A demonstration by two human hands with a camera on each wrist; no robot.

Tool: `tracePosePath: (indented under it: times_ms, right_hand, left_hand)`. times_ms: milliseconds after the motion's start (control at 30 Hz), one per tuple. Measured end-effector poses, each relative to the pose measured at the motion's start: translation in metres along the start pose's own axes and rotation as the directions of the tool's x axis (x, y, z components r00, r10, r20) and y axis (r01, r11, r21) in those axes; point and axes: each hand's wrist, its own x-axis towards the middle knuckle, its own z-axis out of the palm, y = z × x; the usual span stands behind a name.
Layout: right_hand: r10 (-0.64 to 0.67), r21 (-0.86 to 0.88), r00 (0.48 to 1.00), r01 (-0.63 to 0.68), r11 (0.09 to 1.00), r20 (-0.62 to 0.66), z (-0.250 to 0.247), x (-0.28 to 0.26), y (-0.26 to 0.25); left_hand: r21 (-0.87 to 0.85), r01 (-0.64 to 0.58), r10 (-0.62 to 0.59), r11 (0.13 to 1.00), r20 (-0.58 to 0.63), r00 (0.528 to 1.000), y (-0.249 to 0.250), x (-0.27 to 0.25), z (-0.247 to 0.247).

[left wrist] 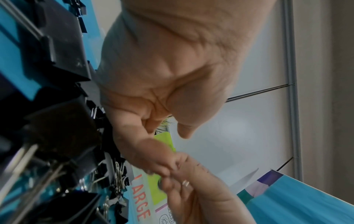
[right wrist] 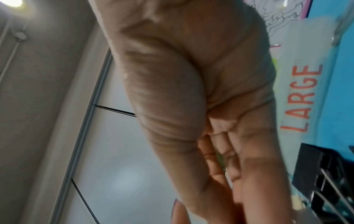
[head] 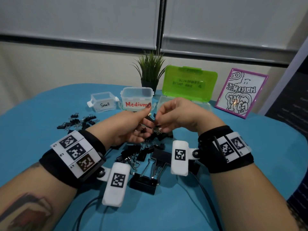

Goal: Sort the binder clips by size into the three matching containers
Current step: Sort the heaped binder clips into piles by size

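My left hand and right hand meet above the middle of the clip pile, and their fingertips pinch a small black binder clip between them. The left wrist view shows the fingers of my left hand touching those of my right hand, with the clip hidden. At the back stand three containers: a clear tub marked Small, a clear tub marked Medium, and a clear box marked LARGE with its green lid raised. Large black clips lie under my wrists.
Several small clips lie scattered at the left on the blue table. A potted plant and a purple picture frame stand at the back by the wall. Black cables run along the near table edge.
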Motion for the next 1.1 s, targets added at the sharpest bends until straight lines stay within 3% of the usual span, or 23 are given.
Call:
tracePosePath:
  times_ms: [133,233,367,600,733,867,967,1100]
  right_hand:
    - [-0.086,0.126,0.996,0.081,0.989,0.031,0.005,0.002,-0.002]
    - [-0.038,-0.118,0.998,0.032,0.993,-0.044,0.0,0.002,0.001]
    - [0.228,-0.53,0.967,-0.136,0.837,0.113,0.004,0.002,0.005]
    - [0.211,-0.621,0.975,-0.127,0.773,0.063,0.014,0.008,0.007]
    - [0.183,-0.552,0.98,-0.11,0.827,0.077,0.011,0.004,0.006]
    - [0.05,-0.278,0.994,-0.022,0.96,0.095,0.0,-0.003,0.001]
    - [-0.019,-0.07,0.992,0.028,0.997,0.125,-0.015,-0.011,-0.003]
    - [-0.027,0.017,0.999,0.027,0.999,-0.026,-0.038,-0.023,-0.004]
  left_hand:
    - [-0.111,-0.016,0.024,0.994,0.075,0.997,0.0,0.0,0.001]
    - [-0.044,-0.054,0.056,0.998,0.042,0.998,-0.001,0.001,-0.001]
    - [0.008,-0.089,0.089,0.996,-0.024,0.996,-0.005,0.005,-0.005]
    - [-0.034,-0.079,0.079,0.996,-0.014,0.997,-0.004,0.005,-0.008]
    - [0.041,-0.082,0.084,0.996,-0.038,0.996,-0.006,0.008,-0.008]
    - [0.087,-0.066,0.066,0.994,0.004,0.998,-0.007,0.009,-0.008]
    - [0.05,-0.065,0.062,0.997,0.062,0.996,-0.007,0.008,-0.008]
    - [0.056,-0.062,0.059,0.997,0.049,0.997,-0.005,0.008,-0.014]
